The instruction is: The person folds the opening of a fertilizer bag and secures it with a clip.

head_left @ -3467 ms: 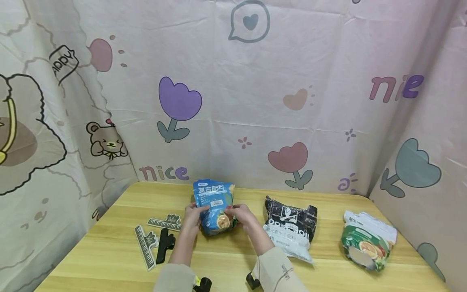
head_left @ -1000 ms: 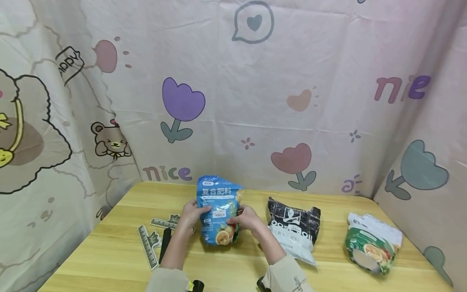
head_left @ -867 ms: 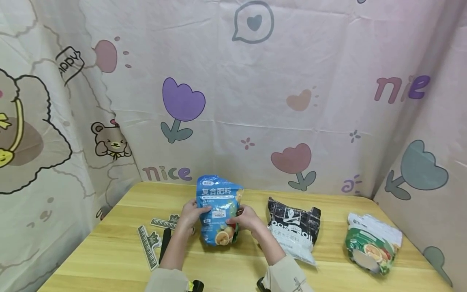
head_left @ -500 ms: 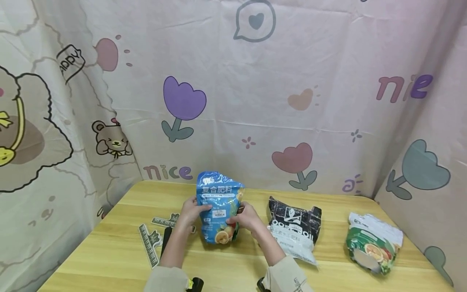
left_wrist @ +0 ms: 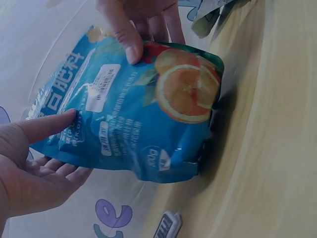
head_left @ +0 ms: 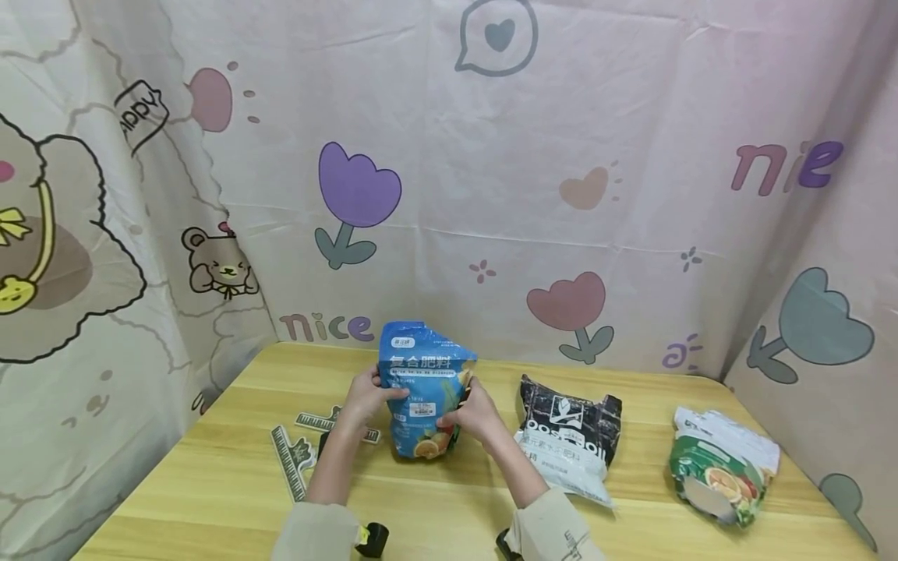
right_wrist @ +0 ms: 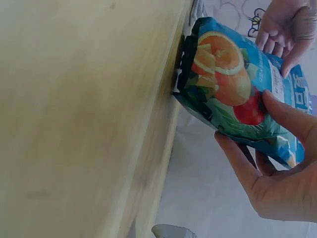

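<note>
A: Head cam: where's the blue pouch [head_left: 421, 374]?
B: Roughly mid-tbl [head_left: 210, 487], upright-ish btwn L hand [head_left: 367, 399] & R hand [head_left: 479, 411], each pinching a side. B/W bag [head_left: 567, 440] & green/wht bag [head_left: 722, 471] lie to R, piano-print clips [head_left: 289, 463] to L.
A: L wrist cam?
B: L thumb on pouch front, fingers behind, partly hidden. Base touching tbl? Can't tell.
A: R wrist cam?
B: R thumb nr tomato pic, index apart from other fingers, behind pouch. L thumb also on front.
</note>
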Motion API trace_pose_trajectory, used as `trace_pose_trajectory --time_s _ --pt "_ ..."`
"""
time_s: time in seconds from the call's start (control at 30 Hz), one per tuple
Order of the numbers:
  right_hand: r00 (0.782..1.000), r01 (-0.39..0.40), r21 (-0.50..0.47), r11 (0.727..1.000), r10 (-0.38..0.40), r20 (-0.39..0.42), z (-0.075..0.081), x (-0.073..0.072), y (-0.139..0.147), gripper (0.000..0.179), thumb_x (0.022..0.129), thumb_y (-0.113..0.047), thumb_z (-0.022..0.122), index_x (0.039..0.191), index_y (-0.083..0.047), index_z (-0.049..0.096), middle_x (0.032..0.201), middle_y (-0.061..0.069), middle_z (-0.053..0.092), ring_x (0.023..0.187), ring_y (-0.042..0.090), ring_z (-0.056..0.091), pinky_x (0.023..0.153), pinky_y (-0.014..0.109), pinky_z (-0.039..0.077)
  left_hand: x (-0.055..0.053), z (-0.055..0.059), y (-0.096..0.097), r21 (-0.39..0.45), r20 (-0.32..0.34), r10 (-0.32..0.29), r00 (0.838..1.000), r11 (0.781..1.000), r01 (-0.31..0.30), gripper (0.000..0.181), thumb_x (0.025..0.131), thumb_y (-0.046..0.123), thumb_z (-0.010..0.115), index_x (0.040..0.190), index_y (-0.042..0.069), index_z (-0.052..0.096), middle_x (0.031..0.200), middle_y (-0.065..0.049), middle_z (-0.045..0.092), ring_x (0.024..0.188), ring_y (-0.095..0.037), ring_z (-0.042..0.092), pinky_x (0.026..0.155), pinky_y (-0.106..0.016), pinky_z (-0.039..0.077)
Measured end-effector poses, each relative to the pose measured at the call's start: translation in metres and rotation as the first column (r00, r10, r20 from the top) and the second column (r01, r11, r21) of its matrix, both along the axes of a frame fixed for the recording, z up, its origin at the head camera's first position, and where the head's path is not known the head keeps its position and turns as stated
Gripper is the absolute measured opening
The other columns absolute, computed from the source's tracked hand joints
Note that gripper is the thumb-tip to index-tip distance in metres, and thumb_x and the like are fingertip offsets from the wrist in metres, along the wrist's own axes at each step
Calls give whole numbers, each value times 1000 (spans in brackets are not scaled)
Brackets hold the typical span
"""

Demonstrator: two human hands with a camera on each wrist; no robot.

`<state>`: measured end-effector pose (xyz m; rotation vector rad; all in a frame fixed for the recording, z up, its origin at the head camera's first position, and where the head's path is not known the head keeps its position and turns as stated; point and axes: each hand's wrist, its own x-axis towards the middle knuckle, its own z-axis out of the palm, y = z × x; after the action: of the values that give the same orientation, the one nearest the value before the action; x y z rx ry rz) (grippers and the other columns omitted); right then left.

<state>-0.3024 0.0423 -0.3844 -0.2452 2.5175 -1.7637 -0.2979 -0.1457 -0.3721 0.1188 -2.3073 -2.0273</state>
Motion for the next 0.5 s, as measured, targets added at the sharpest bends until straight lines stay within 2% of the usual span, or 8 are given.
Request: trace_pose_trajectory --time_s 0.1,0.2,0.33,0.5 --pt "1000 9 44 999 -8 -15 0 -1 0 96 62 3 80 138 12 21 124 29 47 112 40 47 94 48 38 -1 2 -2 -35 -9 -23 1000 999 22 60 78 -2 67 129 -12 37 121 -30 49 115 -41 43 101 -53 26" --pt "1000 -14 44 999 15 -9 1 0 2 90 64 2 79 136 10 26 122 26 49 110 39 48 93 47 39 0 3 -4 -60 -13 -44 999 997 43 59 78 -2 67 129 -11 39 120 -29 50 114 -41 45 100 -53 28" --pt "999 -52 23 998 52 9 2 2 8 73 67 0 77 128 7 38 113 19 55 104 35 53 90 45 42 2 5 -5 -79 -20 -83 996 994 81 57 79 -1 67 129 -9 40 120 -27 51 114 -40 45 99 -53 29" --pt "996 -79 6 997 79 47 3 3 16 66 72 -7 77 127 4 42 110 14 57 102 30 54 88 43 44 6 7 -6 -91 -43 -121 992 989 116 55 80 3 68 127 -8 43 118 -25 53 112 -39 47 98 -54 31"
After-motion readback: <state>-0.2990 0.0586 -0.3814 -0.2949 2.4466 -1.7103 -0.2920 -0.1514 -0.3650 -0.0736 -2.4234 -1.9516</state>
